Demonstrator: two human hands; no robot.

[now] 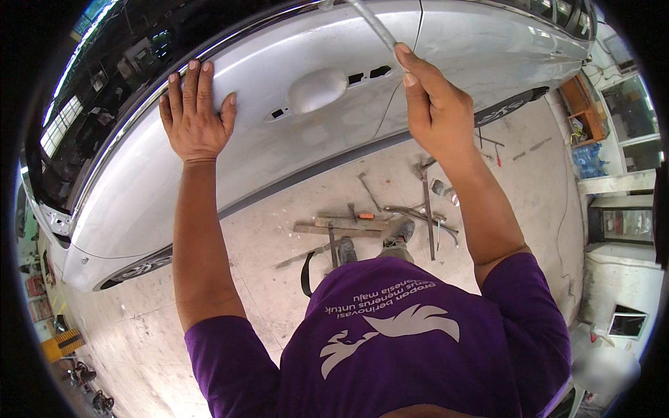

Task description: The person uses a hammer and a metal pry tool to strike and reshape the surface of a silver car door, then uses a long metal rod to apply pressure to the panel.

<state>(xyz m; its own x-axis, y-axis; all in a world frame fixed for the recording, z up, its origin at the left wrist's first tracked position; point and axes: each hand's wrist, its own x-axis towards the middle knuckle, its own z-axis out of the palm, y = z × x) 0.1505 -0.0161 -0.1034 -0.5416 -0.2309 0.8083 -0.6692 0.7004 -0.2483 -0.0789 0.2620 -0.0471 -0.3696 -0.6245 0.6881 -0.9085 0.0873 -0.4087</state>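
My left hand lies flat on the silver car door, fingers spread, with the fingertips at the trim below the dark window. In my right hand I grip a grey metal rod, thumb and index finger along it. The rod slants up and left from my fist across the upper door. Its far end lies near the window's lower edge at the top of the picture, where its shape is only partly visible. Between my hands is the door's smooth handle recess, with dark cut-out holes beside it.
On the floor by my shoes lie wooden planks, an orange-marked tool and several metal bars. A wooden shelf and blue bottles stand to the right. A yellow-and-black block is at far left.
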